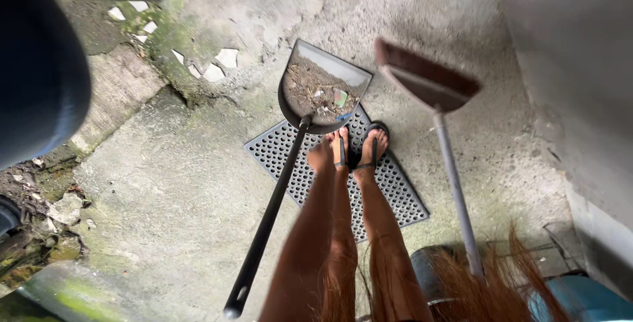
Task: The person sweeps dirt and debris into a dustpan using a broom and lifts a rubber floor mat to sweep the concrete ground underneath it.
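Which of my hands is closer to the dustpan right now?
Left. The left hand hangs just beside the dustpan handle, apparently not gripping it; the right hand is not in view.

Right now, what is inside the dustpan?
The dustpan holds brown dirt, small twigs and a few bits of litter, one greenish and one blue. What lies beneath the dirt is covered. Its rear edge rests over the perforated mat.
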